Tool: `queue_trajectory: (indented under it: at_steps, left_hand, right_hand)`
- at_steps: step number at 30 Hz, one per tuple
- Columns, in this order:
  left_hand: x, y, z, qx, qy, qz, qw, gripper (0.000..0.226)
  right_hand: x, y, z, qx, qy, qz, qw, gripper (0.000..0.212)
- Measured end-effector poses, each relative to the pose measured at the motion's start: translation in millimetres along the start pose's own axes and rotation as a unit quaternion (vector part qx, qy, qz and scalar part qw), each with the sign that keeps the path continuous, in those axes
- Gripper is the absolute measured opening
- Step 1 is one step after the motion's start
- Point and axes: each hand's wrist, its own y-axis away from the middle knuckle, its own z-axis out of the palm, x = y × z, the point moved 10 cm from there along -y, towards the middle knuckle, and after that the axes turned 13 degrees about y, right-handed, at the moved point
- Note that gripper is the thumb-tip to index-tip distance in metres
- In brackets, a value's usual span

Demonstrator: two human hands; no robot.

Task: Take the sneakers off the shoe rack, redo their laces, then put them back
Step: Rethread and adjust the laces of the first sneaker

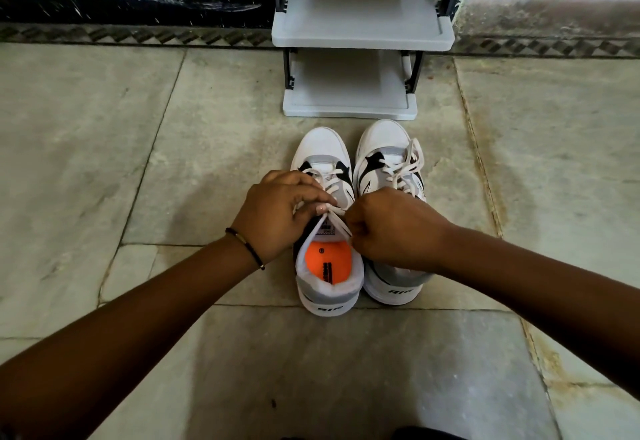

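Observation:
Two white, grey and black sneakers stand side by side on the stone floor, toes pointing at the shoe rack [349, 108]. The left sneaker [323, 148] shows an orange insole. Its white lace [334, 219] runs taut between my hands above the tongue. My left hand [277, 211] pinches one lace end over the shoe's left side. My right hand [391, 228] is closed on the other end and covers part of the right sneaker [384, 148], whose lace lies tied in a loose bow.
The grey plastic rack has bare shelves, the lower one just beyond the toes, and a higher shelf [360, 37] above it. A dark patterned border [138, 35] runs along the wall behind. Stone slabs stretch left, right and toward me.

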Motion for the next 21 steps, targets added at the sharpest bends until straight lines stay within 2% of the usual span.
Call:
queue_trajectory:
  at_steps: [4,6,9,10,12,14,16,19,21]
  left_hand:
    - [-0.2,-1.0,5.3,-0.02,0.012,-0.007,1.0,0.041]
    - [-0.9,-0.5,6.8,-0.044,-0.01,-0.002,0.999,0.045]
    - [1.8,-1.8,7.0,-0.089,-0.086,0.009,0.992,0.064]
    - [5.7,-2.5,7.7,-0.1,-0.114,0.018,0.988,0.069]
    - [14.0,-4.2,8.6,-0.108,-0.17,0.044,0.978,0.071]
    - [18.3,-5.3,7.1,-0.099,-0.227,0.068,0.966,0.064]
    - [21.4,-5.2,3.1,-0.068,-0.284,0.106,0.951,0.044]
    - [22.2,-2.9,5.7,-0.041,-0.376,0.166,0.911,0.014]
    - [18.1,-0.5,8.4,-0.042,-0.412,0.184,0.891,0.01]
  right_hand:
    - [11.7,0.9,4.7,-0.064,0.046,0.04,0.996,0.03]
    - [15.2,2.0,-13.8,-0.012,0.09,0.064,0.994,0.019]
    - [8.0,0.3,-39.6,0.094,0.122,0.065,0.986,0.054]
    - [1.6,-2.2,-38.4,0.095,0.11,0.055,0.988,0.058]
    - [-10.9,-9.5,-22.7,0.072,0.096,0.034,0.992,0.053]
    - [-19.0,-12.3,-12.0,0.085,0.115,0.011,0.99,0.038]
    - [-20.4,-10.9,-12.0,0.114,0.143,-0.002,0.983,0.023]
    - [-19.3,-10.8,-9.9,0.114,0.169,-0.017,0.979,0.021]
    - [-21.1,-10.4,-10.2,0.113,0.198,-0.03,0.973,0.022]
